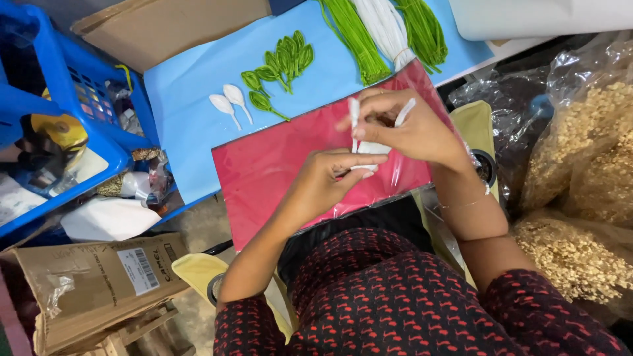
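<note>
Centrally, a small white petal-like piece (366,149) is pinched between the thumb and forefinger of the left hand (328,179), the other fingers being curled beneath it. Above it, the right hand (410,130) is bent over the same piece; its fingertips are pressed onto the white material, and two thin white strips (354,113) are seen standing up between its fingers. Both hands are held just over a red sheet (277,171) in a clear plastic sleeve, which is laid across the lap.

Beyond the red sheet, a light blue board (191,105) is spread out. On it, two finished white petals (229,101) are laid side by side, and just beside them a cluster of green leaf shapes (283,59) on thin stems is arranged. Further back, bundles of green cord (353,36) and a white cord bundle (386,29) are laid across the board's far edge.

To the left, a blue plastic crate (79,92) filled with mixed objects is placed, and a brown paper bag (92,283) is seen below it. To the right, clear plastic bags of pale dried flakes (587,165) are stacked.
</note>
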